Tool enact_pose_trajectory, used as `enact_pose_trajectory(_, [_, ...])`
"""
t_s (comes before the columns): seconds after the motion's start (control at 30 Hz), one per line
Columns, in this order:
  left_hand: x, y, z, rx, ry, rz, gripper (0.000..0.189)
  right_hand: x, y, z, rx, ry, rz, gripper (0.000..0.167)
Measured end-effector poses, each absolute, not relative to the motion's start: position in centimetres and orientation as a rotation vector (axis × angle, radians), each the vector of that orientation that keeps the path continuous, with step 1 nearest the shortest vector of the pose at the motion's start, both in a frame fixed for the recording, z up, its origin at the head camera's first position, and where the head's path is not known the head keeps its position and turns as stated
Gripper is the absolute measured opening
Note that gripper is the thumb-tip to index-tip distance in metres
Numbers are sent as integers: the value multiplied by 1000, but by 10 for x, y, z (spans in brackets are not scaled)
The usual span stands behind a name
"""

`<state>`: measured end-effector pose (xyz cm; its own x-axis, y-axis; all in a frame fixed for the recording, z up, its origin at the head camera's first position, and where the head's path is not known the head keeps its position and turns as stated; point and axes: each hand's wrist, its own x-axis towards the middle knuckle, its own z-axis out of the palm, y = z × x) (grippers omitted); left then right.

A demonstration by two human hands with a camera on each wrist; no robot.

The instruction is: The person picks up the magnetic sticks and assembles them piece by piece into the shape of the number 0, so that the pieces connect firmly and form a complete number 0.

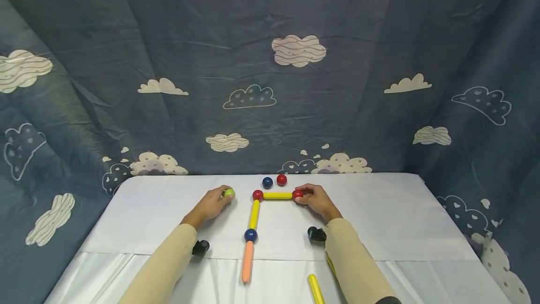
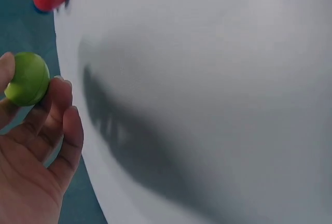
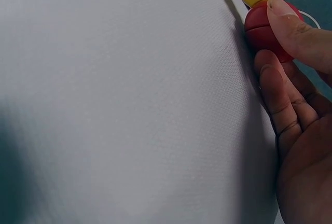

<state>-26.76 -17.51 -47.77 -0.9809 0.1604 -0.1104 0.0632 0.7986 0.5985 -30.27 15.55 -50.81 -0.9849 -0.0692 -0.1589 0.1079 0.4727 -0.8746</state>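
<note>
In my left hand [image 1: 213, 202] I pinch a green ball [image 2: 29, 79] between thumb and fingers, left of the joined pieces. With thumb and fingertips my right hand [image 1: 317, 199] holds a red ball [image 3: 263, 29] at the right end of a yellow stick [image 1: 277, 196]. That stick's left end meets another red ball [image 1: 258, 195], from which a second yellow stick [image 1: 254, 215] runs toward the front to a blue ball [image 1: 251, 235]. A salmon-coloured stick [image 1: 247, 262] extends from the blue ball toward the front.
Behind the top stick lie a loose dark blue ball [image 1: 267, 182] and a loose red ball [image 1: 281, 180]. Near the right forearm is a yellow stick [image 1: 315, 289], with another partly hidden under the sleeve. A cloud-patterned curtain [image 1: 253, 60] hangs behind the white table [image 1: 405, 229].
</note>
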Motion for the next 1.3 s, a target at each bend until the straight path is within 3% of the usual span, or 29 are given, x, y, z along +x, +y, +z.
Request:
enact_pose_trajectory(0.23, [-237, -180, -470, 271, 2755, 1048, 33, -304, 155, -509, 31, 2540, -1506, 36])
enact_pose_trajectory(0.9, [-156, -183, -462, 524, 2494, 1228, 33, -309, 156, -508, 38, 2480, -1513, 38])
enact_pose_trajectory(1.3, [-116, -193, -470, 505, 1701, 1440, 34, -307, 155, -506, 55, 2485, -1505, 38])
